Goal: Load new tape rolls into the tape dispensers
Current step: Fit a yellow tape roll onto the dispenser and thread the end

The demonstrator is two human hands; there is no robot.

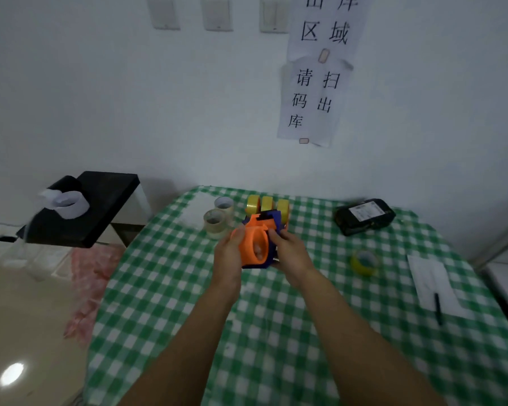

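I hold an orange and blue tape dispenser (pixel 255 244) above the green checked table (pixel 276 332). My left hand (pixel 230 253) grips its left side, and fingers show through the orange hub. My right hand (pixel 288 249) grips its right side. Behind it stand three yellow tape rolls (pixel 266 204) in a row. Two clear tape rolls (pixel 219 218) sit to their left. A single yellow roll (pixel 363 262) lies on the table to the right.
A black wrapped parcel (pixel 364 216) lies at the back right. A white sheet with a black pen (pixel 437 307) sits near the right edge. Left of the table a black stand (pixel 100 212) carries a white tape roll (pixel 69 204). The wall is close behind.
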